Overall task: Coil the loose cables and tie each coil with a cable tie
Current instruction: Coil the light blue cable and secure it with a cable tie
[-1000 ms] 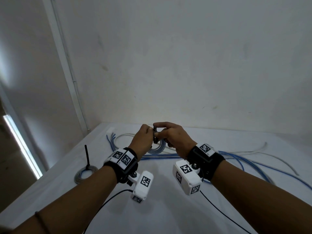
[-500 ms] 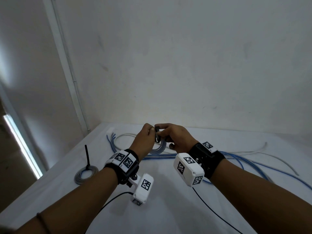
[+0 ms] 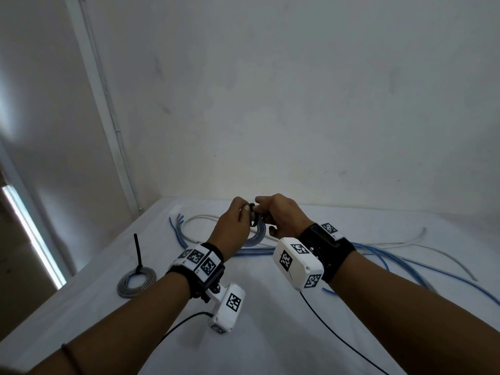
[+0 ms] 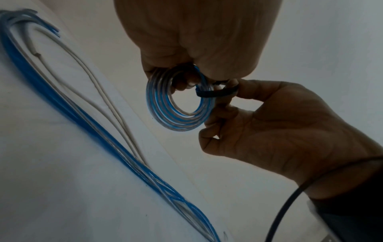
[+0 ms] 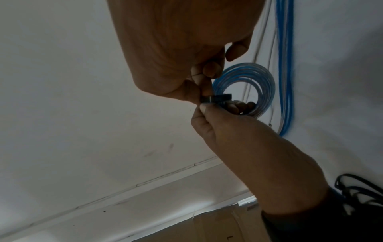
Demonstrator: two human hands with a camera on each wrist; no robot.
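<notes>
A small coil of blue and clear cable (image 3: 257, 234) (image 4: 178, 106) (image 5: 251, 81) hangs above the white table (image 3: 270, 320), held between both hands. My left hand (image 3: 234, 221) (image 4: 196, 41) (image 5: 238, 139) grips the coil's top, with fingers curled through the loop. A black cable tie (image 3: 252, 216) (image 4: 216, 93) (image 5: 217, 98) wraps round the coil's strands. My right hand (image 3: 281, 215) (image 4: 279, 124) (image 5: 182, 41) pinches the tie between thumb and forefinger, right beside the left thumb. The tie's head is partly hidden by the fingertips.
A grey coil (image 3: 136, 280) lies at the left of the table with a black tie sticking upright from it. Loose blue cables (image 3: 405, 262) and white cables (image 3: 392, 243) run across the far and right part of the table. The wall stands close behind.
My right wrist has rolled and risen a little while the fingers work on the tie. Both hands have kept their hold and stay in much the same place above the table.
</notes>
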